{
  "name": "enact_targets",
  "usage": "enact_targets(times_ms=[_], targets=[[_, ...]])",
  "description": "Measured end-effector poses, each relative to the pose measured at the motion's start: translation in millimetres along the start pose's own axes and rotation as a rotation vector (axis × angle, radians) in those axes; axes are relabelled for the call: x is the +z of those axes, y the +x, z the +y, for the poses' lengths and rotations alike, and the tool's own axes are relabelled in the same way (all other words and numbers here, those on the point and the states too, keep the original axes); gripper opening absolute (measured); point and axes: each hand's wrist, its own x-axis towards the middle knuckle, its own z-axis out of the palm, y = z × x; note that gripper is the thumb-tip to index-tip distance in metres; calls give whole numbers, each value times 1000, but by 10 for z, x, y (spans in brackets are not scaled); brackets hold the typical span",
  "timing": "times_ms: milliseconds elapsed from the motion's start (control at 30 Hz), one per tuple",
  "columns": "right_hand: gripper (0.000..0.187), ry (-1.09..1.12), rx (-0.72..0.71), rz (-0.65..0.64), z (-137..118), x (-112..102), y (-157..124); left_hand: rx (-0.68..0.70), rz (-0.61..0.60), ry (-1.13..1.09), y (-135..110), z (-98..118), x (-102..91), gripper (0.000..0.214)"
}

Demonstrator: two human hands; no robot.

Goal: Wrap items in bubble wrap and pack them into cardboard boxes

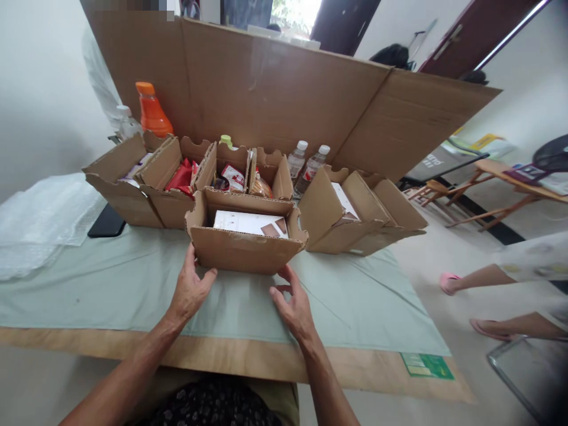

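Note:
A small open-topped cardboard box (242, 251) stands in front of me, with a white carton (239, 222) with brown squares on it inside. My left hand (190, 290) is at the box's lower left corner, thumb apart from the fingers, the fingertips against its side. At the lower right corner is my right hand (293, 302), its fingers spread and curved, the tips close to or touching the cardboard. Neither hand is closed around the box. Just behind it are cardboard compartments holding red packets (181, 177), a red-and-white packet (234, 177) and a bag of brownish food (260, 186).
An orange bottle (153, 112) and clear bottles (316, 163) stand behind the compartments, before a tall cardboard screen (284, 89). More cardboard compartments (355, 219) stand right. Bubble wrap (44, 213) and a black phone (106, 222) lie left. A person's legs (492, 278) show at right.

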Motion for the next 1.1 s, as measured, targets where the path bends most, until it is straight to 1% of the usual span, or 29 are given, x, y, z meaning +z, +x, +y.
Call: enact_targets(times_ms=[100,200,367,467,567,633,667,733,800,833,867,933,1033,1100], targets=[[65,18,46,23,89,-6,-56,-11,-21,-7,-24,-33,-34,74],[65,23,75,53,96,-22,-51,-31,-16,-25,-51,-65,-20,76],[67,9,27,65,28,-3,27,-37,-8,-63,-60,-68,51,74],[65,-3,26,76,36,12,15,-38,-2,-59,-63,-71,63,73],[62,-46,17,93,-6,-77,-18,-25,-9,-51,-60,-96,50,72],[55,-102,-45,158,-135,-229,-21,-24,-9,-47,-57,-120,42,73],[50,-139,-95,205,-240,-328,-12,-27,-6,-42,-56,-133,40,73],[40,-214,-225,297,-525,-539,37,-37,5,-25,-58,-157,44,74],[33,-282,-354,334,-871,-711,139,-55,9,-3,-63,-177,56,74],[31,-317,-405,319,-1046,-764,214,-67,5,7,-67,-184,63,74],[30,-358,-441,275,-1212,-791,304,-81,-1,16,-70,-190,70,74],[35,-479,-446,111,-1489,-768,522,-109,-9,30,-76,-197,80,74],[45,-784,-305,-212,-1740,-617,867,-119,-21,40,-77,-207,77,74],[48,-990,-200,-367,-1817,-517,1043,-112,-31,38,-75,-221,67,75]])
